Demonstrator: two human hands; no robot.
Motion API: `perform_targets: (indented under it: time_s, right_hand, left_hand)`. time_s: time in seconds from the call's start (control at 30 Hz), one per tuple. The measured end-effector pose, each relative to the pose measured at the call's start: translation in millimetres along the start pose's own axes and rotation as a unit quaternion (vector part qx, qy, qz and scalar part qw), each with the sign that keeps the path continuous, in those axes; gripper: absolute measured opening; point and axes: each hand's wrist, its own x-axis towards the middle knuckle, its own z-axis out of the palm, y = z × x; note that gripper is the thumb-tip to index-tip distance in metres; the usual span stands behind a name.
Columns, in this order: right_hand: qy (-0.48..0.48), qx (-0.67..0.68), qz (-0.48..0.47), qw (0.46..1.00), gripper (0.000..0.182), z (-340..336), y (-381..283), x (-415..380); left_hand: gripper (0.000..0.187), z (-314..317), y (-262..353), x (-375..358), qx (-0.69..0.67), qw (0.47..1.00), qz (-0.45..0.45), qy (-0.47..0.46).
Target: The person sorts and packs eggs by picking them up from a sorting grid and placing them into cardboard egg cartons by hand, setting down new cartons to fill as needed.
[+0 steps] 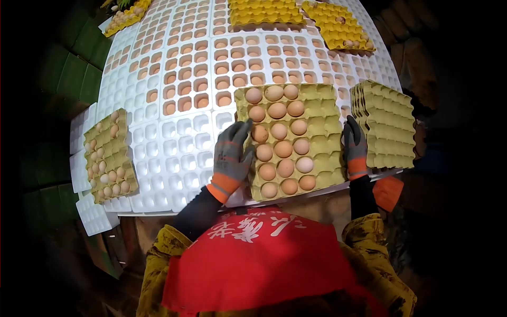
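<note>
A greenish-yellow egg tray (323, 142) lies in front of me on the white foam egg packing. Brown and pale eggs (283, 149) fill its three left columns, and its right-hand cups hold none. My left hand (231, 156), in a grey and orange work glove, holds the tray's left edge, its fingertips close to an egg. On the opposite edge, my gloved right hand (355, 145) grips the tray with its fingers pointing away from me. Part of each hand's grip under the rim is hidden. A stack of empty egg trays (391, 127) stands just right of my right hand.
White foam packing (182, 158) covers the table, with eggs (200, 84) in many of its farther cells. A partly filled egg tray (109, 158) lies at the left. Yellow trays (266, 11) sit at the far side. An orange piece (388, 193) hangs by the right front edge.
</note>
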Motion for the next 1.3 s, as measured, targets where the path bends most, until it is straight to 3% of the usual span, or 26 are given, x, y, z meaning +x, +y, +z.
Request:
perform_targets:
  time_s: [0.07,0.1,0.13,0.23,0.3,0.33,0.4,0.47,0.53,0.6,0.67,0.7,0.73,0.8,0.87,0.9,0.93,0.97,1.0,1.03,1.17,1.2,1.27,1.3]
  right_hand:
    - [0.016,0.014,-0.033,0.999,0.036,0,-34,-7]
    - [-0.003,0.049,-0.024,0.998,0.037,1,-50,-11]
    - [-0.023,0.085,-0.015,0.996,0.037,1,-60,-13]
    - [-0.042,-0.017,-0.136,0.990,0.040,5,-64,-11]
    - [-0.038,-0.049,-0.212,0.975,0.043,10,-85,-9]
    - [-0.090,-0.003,-0.156,0.984,0.045,9,-116,-13]
    - [-0.206,0.105,-0.151,0.961,0.052,24,-122,-7]
    - [-0.236,0.121,-0.189,0.945,0.054,39,-142,-6]
    - [-0.263,0.113,-0.272,0.919,0.052,64,-137,11]
    - [-0.339,0.312,-0.043,0.886,0.045,80,-125,28]
    - [-0.334,0.379,0.089,0.858,0.033,85,-119,61]
    - [-0.297,0.237,-0.067,0.923,0.034,89,-114,82]
    - [-0.244,0.084,-0.221,0.941,0.035,94,-112,96]
    - [-0.228,-0.140,-0.280,0.922,0.039,94,-136,102]
    - [-0.292,-0.341,-0.329,0.831,0.038,111,-139,106]
    - [-0.250,-0.323,-0.382,0.829,0.031,114,-135,103]
    - [-0.282,-0.358,-0.359,0.815,0.024,122,-136,105]
    - [-0.234,-0.367,-0.391,0.811,0.019,128,-127,99]
    - [-0.244,-0.338,-0.389,0.821,0.021,124,-129,100]
    - [-0.319,-0.303,-0.331,0.835,0.031,113,-136,106]
    - [-0.364,-0.104,-0.263,0.887,0.041,98,-132,130]
    - [-0.409,0.009,-0.133,0.903,0.046,87,-132,145]
    - [-0.244,0.183,-0.084,0.949,0.041,86,-97,188]
    - [-0.179,0.177,-0.067,0.966,0.039,78,-77,223]
  left_hand:
    - [0.058,-5,0,27,0.113,0.979,0.082,-0.146]
    - [0.053,-2,-4,36,0.140,0.972,0.129,-0.136]
    - [0.052,-2,-4,42,0.133,0.972,0.117,-0.156]
    - [0.044,-8,6,59,0.147,0.964,0.104,-0.197]
    - [0.039,-8,12,56,-0.002,0.987,-0.023,-0.161]
    - [0.037,-7,14,55,-0.078,0.983,-0.087,-0.141]
    - [0.034,-7,22,58,-0.407,0.871,-0.265,-0.074]
    - [0.032,-9,41,64,-0.432,0.841,-0.317,-0.071]
    - [0.033,-1,52,64,-0.451,0.840,-0.290,-0.082]
    - [0.033,3,50,64,-0.411,0.861,-0.298,-0.041]
    - [0.033,2,45,67,-0.424,0.849,-0.315,0.031]
    - [0.032,0,37,65,-0.412,0.852,-0.320,0.051]
    - [0.031,0,26,60,-0.413,0.848,-0.325,0.071]
    - [0.031,1,17,51,-0.395,0.858,-0.320,0.074]
    - [0.032,7,12,43,-0.392,0.868,-0.300,0.060]
    - [0.032,7,13,42,-0.362,0.884,-0.292,0.057]
    - [0.031,8,10,41,-0.354,0.882,-0.305,0.060]
    - [0.031,6,12,42,-0.365,0.878,-0.301,0.071]
    - [0.032,4,12,43,-0.377,0.866,-0.317,0.083]
    - [0.032,1,4,41,-0.346,0.880,-0.317,0.077]
    - [0.035,-2,-15,28,-0.345,0.870,-0.320,0.145]
    - [0.035,-1,-23,26,-0.342,0.865,-0.331,0.157]
    - [0.035,3,-39,18,-0.328,0.862,-0.348,0.170]
    - [0.035,4,-44,16,-0.324,0.860,-0.357,0.167]
